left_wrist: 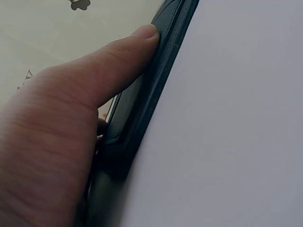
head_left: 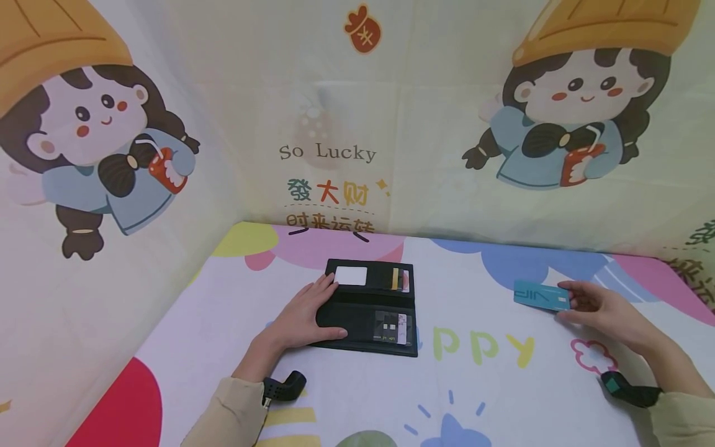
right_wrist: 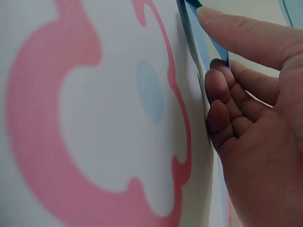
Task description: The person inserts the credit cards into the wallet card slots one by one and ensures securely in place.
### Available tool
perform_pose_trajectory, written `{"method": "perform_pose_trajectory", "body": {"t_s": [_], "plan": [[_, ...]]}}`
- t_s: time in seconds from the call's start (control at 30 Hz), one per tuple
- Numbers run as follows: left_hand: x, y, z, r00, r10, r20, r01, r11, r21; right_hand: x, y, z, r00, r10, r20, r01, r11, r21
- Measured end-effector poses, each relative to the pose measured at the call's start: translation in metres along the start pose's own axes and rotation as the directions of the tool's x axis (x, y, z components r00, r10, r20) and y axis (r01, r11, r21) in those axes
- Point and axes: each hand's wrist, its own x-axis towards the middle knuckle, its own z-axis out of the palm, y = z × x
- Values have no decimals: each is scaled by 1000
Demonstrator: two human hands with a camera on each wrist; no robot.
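Observation:
A black wallet (head_left: 352, 316) lies opened flat on the table, with cards in its upper and lower panels. My left hand (head_left: 296, 320) rests across its left side, fingers extended onto the upper panel. In the left wrist view the thumb (left_wrist: 113, 59) lies straight on the wallet's face near the edge (left_wrist: 163, 80). Off to the right, my right hand (head_left: 606, 313) pinches a blue bank card (head_left: 533, 295) by its right end, between thumb and fingers. The right wrist view shows the card (right_wrist: 215, 40) close to the tabletop, the other fingers curled beneath.
A white cloth with colourful prints covers the table (head_left: 480, 385). Behind it rises a cream backdrop (head_left: 436, 124) with cartoon figures and lettering, which also runs along the left side. Each wrist wears a small black camera (head_left: 285, 386).

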Motion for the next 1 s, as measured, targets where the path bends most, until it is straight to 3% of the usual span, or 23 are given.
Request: {"method": "perform_pose_trajectory", "body": {"t_s": [0.17, 0.53, 1.0], "plan": [[0, 0, 0, 1000, -2, 1, 2, 1000, -2, -2, 0, 0, 1000, 10, -6, -10, 1000, 12], [0, 0, 0, 1000, -9, -1, 9, 1000, 0, -4, -6, -2, 999, 13, -37, -8, 990, 142], [0, 1, 0, 1000, -20, 4, 20, 1000, 5, 1, -25, 5, 996, -11, -90, 20, 995, 102]]}}
